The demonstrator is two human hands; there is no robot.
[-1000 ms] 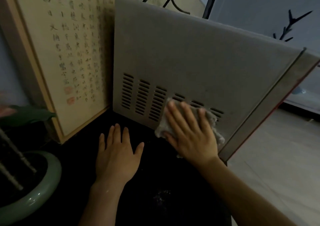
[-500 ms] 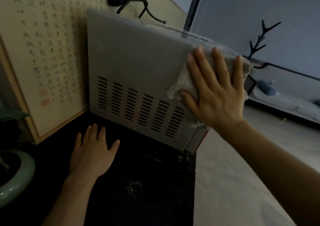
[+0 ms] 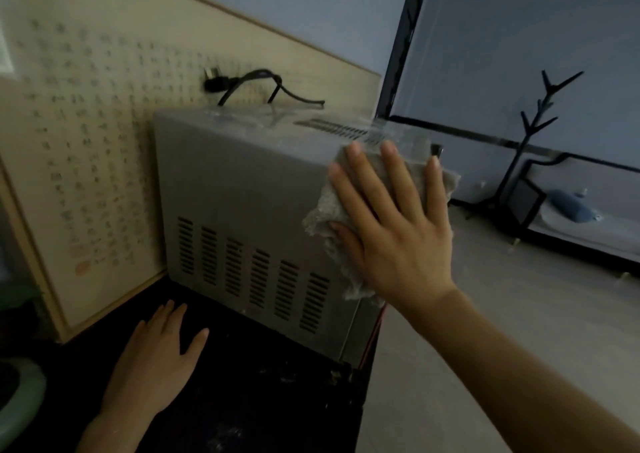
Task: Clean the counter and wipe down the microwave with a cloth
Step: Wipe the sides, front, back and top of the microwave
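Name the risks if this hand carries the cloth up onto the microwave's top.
The right hand presses the cloth flat near the top edge of the microwave; sweeping over it could snag the unplugged cord resting there. Wiping lower might push dust into the vent slots.

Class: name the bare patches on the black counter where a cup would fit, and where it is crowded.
Free: black counter between the left hand, the grey metal microwave and the counter's right edge. Crowded: far left, by the green glazed bowl.
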